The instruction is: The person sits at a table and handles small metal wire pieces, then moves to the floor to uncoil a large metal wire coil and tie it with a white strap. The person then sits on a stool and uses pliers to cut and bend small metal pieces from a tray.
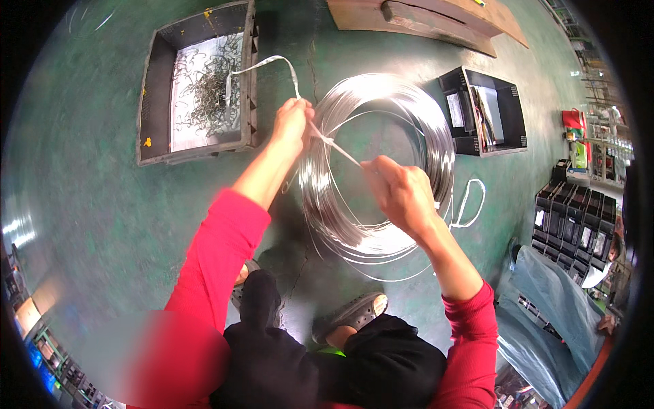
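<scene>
A large coil of shiny metal wire (436, 150) lies on the green floor in front of my feet. Around its left side runs a white tie strip (328, 140), knotted and pulled taut between my hands. My left hand (293, 123) is closed on one end of the strip, whose loose tail arches up and over toward the crate at the left. Above the coil's middle, my right hand (400, 191) grips the other end in a fist. Another white strip (469, 204) makes a loop on the floor beside the coil's right edge.
A grey crate (155, 102) with many small bent metal pieces stands at the left. To the right is a smaller dark crate (516, 116) holding flat items. Wooden boards (436, 20) lie at the far side. Stacked black bins (572, 218) and blue sheeting (552, 307) occupy the right.
</scene>
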A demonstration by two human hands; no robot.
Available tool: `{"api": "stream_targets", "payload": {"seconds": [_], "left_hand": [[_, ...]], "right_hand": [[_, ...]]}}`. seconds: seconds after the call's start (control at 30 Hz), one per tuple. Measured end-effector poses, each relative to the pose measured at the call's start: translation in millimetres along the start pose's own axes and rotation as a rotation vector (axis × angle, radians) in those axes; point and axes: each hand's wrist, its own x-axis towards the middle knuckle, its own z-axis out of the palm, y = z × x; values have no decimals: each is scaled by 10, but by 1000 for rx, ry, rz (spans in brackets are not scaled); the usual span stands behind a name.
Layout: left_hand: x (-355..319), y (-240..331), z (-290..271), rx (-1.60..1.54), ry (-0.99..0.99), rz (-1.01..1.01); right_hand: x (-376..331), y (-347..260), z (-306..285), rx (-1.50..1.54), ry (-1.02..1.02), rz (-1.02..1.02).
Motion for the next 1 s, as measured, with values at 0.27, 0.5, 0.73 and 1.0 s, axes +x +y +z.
{"api": "stream_targets", "payload": {"seconds": [0.27,0.5,0.73,1.0], "left_hand": [[-629,-390,-361,-465,-191,-322],[-956,-659,-331,-450,-84,-577],[-975,-766,-375,-328,-313,-762],[-784,-865,-380,-469,-544,-833]], "right_hand": [[-299,-188,-390,23,22,-49],[-664,-2,-340,176,-29,130],[-678,761,197,377,-258,352],[-56,999,813,75,-570,82]]}}
